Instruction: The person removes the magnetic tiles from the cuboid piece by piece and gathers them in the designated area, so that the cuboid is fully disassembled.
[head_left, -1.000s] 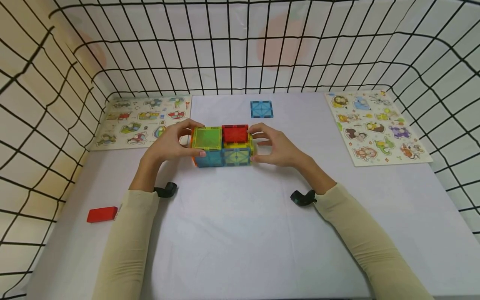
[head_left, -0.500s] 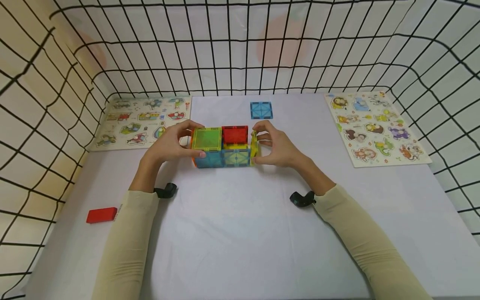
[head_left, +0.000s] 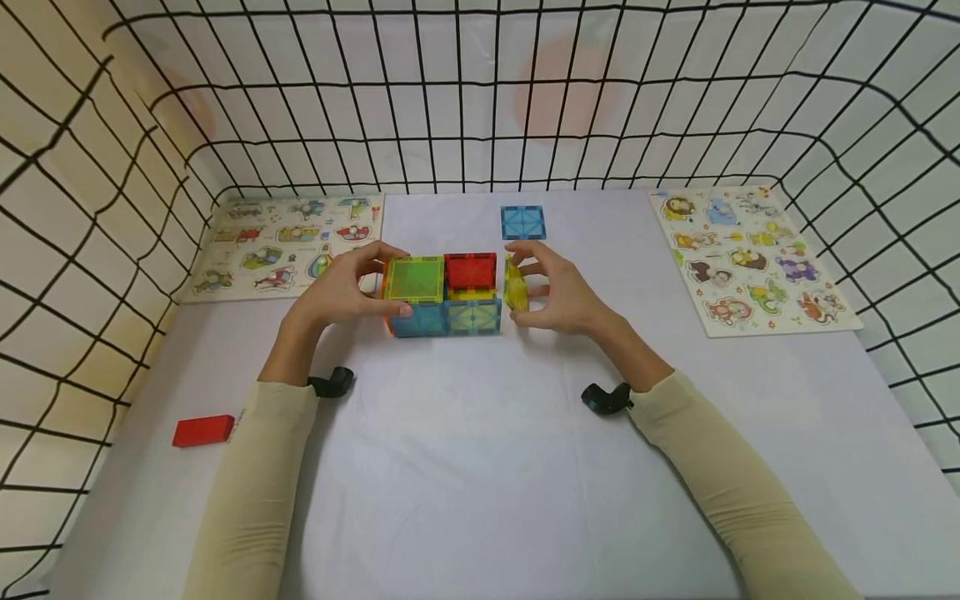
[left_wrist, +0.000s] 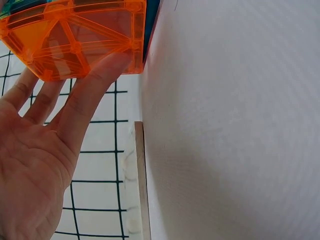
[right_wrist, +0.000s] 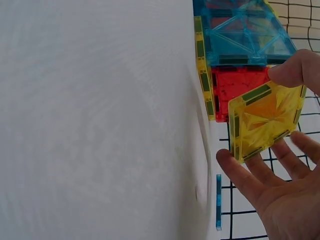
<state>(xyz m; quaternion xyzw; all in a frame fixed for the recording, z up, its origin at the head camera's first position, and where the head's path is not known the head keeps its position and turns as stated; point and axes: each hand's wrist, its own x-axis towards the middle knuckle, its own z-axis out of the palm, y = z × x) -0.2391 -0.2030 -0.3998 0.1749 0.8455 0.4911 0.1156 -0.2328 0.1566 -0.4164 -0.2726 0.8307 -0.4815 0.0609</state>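
White tabletop (head_left: 450, 467); left hand (head_left: 337, 286) clamps fingers on tile box (head_left: 431, 310), right hand (head_left: 558, 287) pinches yellow tile (head_left: 515, 285); too-tight squeeze could buckle box, one end unwalled

A white surface (head_left: 465, 483) is stretching across the lower head view, showing faint creases. A black wire grid (head_left: 495, 82) is standing along its far edge and both sides. Behind the wires, a pale backdrop (head_left: 437, 50) is carrying blurred, pinkish round patches (head_left: 547, 104); it is glowing warm and yellowish at the left, while looking cooler and greyer at the right.
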